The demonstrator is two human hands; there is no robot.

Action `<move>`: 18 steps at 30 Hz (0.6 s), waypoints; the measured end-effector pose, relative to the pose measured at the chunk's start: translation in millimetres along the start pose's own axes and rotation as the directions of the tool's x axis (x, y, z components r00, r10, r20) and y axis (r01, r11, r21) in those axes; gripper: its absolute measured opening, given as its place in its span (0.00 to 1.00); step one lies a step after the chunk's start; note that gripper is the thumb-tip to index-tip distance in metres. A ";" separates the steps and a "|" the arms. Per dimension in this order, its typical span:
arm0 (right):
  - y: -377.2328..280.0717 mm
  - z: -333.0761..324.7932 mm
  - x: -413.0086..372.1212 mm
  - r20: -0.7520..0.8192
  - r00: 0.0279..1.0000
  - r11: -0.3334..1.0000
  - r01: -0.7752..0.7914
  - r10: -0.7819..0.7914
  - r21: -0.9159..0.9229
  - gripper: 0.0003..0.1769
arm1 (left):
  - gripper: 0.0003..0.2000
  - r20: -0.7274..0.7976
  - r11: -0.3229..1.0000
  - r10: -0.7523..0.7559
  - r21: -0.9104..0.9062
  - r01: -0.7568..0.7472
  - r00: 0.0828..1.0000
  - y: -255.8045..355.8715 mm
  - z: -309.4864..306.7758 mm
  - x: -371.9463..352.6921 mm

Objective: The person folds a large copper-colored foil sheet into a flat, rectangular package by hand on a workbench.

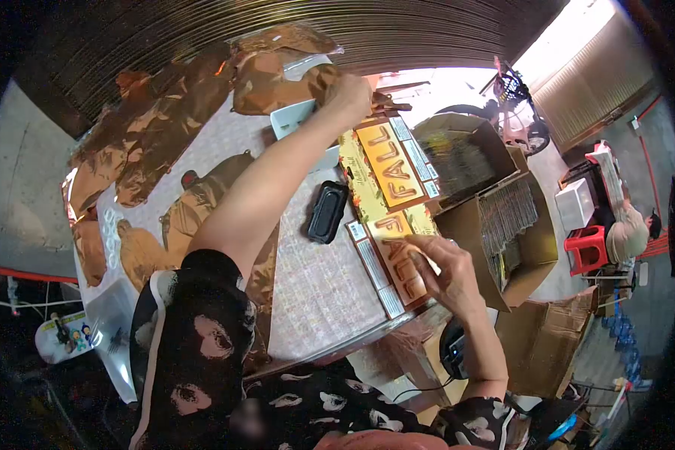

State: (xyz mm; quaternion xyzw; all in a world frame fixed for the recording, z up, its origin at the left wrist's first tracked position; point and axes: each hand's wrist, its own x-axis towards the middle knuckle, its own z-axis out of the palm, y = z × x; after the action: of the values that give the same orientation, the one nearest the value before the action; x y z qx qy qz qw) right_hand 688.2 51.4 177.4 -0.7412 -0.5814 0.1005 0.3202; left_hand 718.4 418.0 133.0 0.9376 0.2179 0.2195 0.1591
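Note:
My left hand (346, 99) stretches across the table to its far side, beside a light-blue plastic basket (292, 116) and brown foil pieces. Its fingers are curled and mostly hidden, so what they grip cannot be seen. Nearer to me, my right hand (448, 274) bends its thumb and fingers together over the lower "FALL" package (394, 259), on its orange panel. Another package with orange "FALL" letters (390, 161) lies flat just beyond it. A small black plastic tray (328, 212) rests on the table left of the packages.
Brown foil pieces (169, 112) spread over the table's far left. To the right stand open cardboard boxes (540, 232) holding stacked flat packs. A clear plastic bin (112, 322) is at the left edge. A red stool (583, 247) and a fan (511, 86) stand farther off.

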 end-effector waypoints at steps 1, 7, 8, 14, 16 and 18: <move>4.0 -0.4 9.0 0.003 1.000 1.000 0.004 -0.004 0.004 0.15 | 0.07 -0.001 1.000 -0.005 0.004 0.005 1.000 -8.7 -3.5 0.9; 31.5 5.5 109.8 -0.227 0.938 0.938 0.193 -0.262 -0.287 0.23 | 0.22 -0.059 0.992 -0.027 -0.124 0.020 0.998 -40.5 -23.7 6.0; 37.0 7.5 132.3 -0.211 0.931 0.924 0.227 -0.299 -0.308 0.23 | 0.22 -0.062 0.992 -0.030 -0.120 0.022 0.998 -43.8 -28.7 8.2; 97.1 71.0 258.3 -0.022 0.930 0.800 0.304 -0.368 -0.518 0.22 | 0.15 0.018 0.874 -0.124 -0.471 0.118 0.992 -64.9 -74.3 9.7; 112.4 91.5 285.1 0.098 0.954 0.812 0.293 -0.283 -0.504 0.23 | 0.15 0.050 0.831 -0.235 -0.509 0.227 0.971 -56.0 -128.6 3.6; 101.1 93.2 292.2 0.290 0.947 0.796 0.280 -0.137 -0.536 0.25 | 0.15 0.012 0.806 -0.302 -0.531 0.262 0.953 -80.4 -166.7 4.7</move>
State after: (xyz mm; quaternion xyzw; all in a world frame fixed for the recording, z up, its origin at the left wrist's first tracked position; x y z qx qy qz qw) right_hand 809.0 343.3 110.6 -0.7162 -0.6971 -0.0268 0.0211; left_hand 614.7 522.7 245.2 0.8061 0.2918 0.2789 0.4327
